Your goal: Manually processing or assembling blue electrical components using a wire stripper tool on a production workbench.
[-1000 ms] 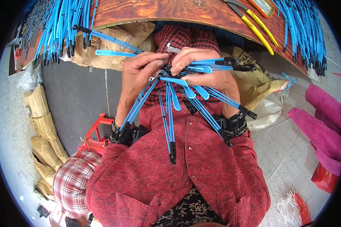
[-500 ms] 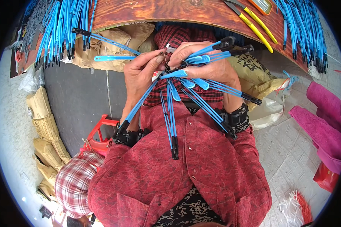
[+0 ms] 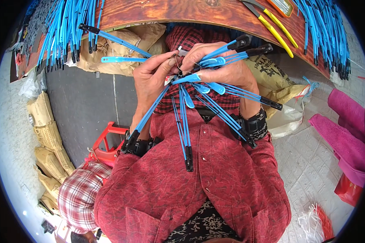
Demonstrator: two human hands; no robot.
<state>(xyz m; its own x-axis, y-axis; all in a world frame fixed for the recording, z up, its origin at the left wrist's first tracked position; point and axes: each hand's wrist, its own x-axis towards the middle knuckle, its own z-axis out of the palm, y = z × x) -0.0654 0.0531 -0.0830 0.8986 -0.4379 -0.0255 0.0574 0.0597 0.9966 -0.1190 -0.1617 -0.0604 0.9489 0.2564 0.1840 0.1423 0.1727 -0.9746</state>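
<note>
Blue umbrella ribs (image 3: 184,133) with black ends fan out from a small dark round hub (image 3: 181,74) in front of my chest. My left hand (image 3: 150,77) is closed, thumb and index finger pinching a small dark rib end at the hub's upper left. From behind those fingers a folded blue rib (image 3: 123,42) sticks out to the left. Closed around the other side, my right hand (image 3: 229,71) grips the hub area, with ribs (image 3: 227,60) lying across its fingers. A thin wire shows between the hands; its ends are hard to make out.
Along the wooden table (image 3: 158,10) ahead lie bundles of blue ribs (image 3: 71,32) at left and more ribs (image 3: 326,36) at right. Yellow-handled pliers (image 3: 276,32) rest near its edge. A red stool (image 3: 107,139) and a person in a checked top (image 3: 79,198) are lower left.
Both hands keep their grips at the hub. The ribs have shifted very slightly, the outer ends a little to the right.
</note>
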